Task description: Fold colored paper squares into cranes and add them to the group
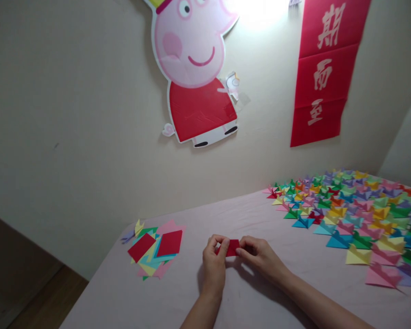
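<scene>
A small piece of folded red paper (pixel 232 248) is held between both hands, just above the pale pink cloth surface (pixel 192 301). My left hand (pixel 214 258) pinches its left side, thumb in front and fingers curled behind. At its right edge my right hand (pixel 255 252) grips it between thumb and fingertips. The fingers cover part of the paper, so its full fold cannot be made out. To the left lies a loose pile of coloured paper sheets (pixel 169 243), with red sheets on top.
Rows of folded paper cranes (pixel 358 255) in many colours cover the right side. A few folded pieces (pixel 139 227) lie behind the paper pile. The wall behind carries a cartoon pig cutout (pixel 202 109) and a red banner (pixel 324 96). The surface's left edge drops toward a wooden floor (pixel 41 301).
</scene>
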### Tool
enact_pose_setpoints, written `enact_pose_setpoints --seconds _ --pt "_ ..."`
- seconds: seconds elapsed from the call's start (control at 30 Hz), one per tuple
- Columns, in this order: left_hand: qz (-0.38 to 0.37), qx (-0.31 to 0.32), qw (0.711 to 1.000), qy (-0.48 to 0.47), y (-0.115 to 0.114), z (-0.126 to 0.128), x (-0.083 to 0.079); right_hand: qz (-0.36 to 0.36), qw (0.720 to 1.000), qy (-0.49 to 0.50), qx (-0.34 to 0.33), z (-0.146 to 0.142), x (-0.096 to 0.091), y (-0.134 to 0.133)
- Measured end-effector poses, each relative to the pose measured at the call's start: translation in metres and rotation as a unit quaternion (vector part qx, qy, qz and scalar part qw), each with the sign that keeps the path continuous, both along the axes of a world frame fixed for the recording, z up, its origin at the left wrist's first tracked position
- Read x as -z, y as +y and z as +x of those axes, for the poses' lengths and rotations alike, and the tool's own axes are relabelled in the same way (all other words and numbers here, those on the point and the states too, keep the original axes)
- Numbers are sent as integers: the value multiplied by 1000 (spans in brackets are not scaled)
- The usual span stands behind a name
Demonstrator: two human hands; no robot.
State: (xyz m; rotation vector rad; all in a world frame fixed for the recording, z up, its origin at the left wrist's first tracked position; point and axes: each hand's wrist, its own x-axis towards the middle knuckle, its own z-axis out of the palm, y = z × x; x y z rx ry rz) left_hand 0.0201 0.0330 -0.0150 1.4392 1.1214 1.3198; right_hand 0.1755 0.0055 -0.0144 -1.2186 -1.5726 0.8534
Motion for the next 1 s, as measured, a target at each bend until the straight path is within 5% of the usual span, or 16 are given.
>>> enact_pose_setpoints --seconds 0.2,0.43,0.6,0.8,1.0 --pt "-70 -64 991 -93 8 -8 -3 18 1000 -17 19 1 -4 0" --pt "15 1 1000 -23 1 1 -3 51 998 7 26 -1 -4 -1" --pt "66 -67 994 53 -10 2 -11 119 990 -8 76 3 -3 -1" --pt "-24 74 997 12 -28 13 -20 284 945 -123 106 4 -4 -1" --pt "-34 31 999 -20 -16 12 -9 304 923 -214 100 -2 -5 -6"
